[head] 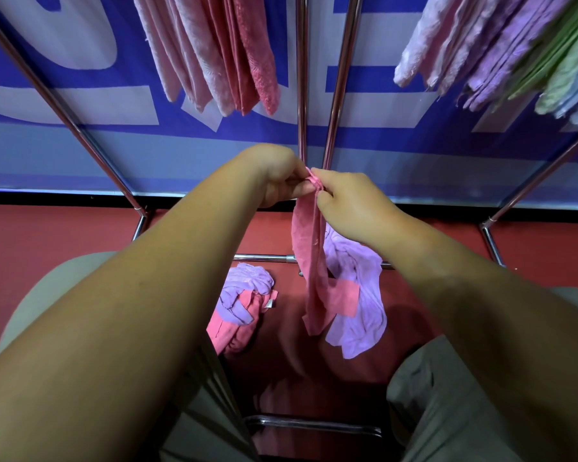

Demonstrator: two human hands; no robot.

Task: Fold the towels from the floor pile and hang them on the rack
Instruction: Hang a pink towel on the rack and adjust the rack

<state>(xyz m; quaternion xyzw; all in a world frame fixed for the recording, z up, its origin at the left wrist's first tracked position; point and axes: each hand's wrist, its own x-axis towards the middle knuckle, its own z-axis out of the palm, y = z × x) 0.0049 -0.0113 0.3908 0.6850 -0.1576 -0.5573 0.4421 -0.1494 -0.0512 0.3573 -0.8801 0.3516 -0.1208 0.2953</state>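
We see both forearms bare, no sleeves/watch/rings on left hand point(277, 175) or right hand point(347, 205). Legs in khaki-grey trousers point(447, 411), creased fabric.

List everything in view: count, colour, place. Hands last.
held towel: one, pink, hanging from both hands
floor towels: small pile, pink and lilac, on the red floor
hung pink towels: several, upper left on the rack
hung pastel towels: several, lilac, green, blue, upper right
rack: chrome poles around the scene
banner: blue and white, behind
left hand: pinching towel's top
right hand: pinching towel's top
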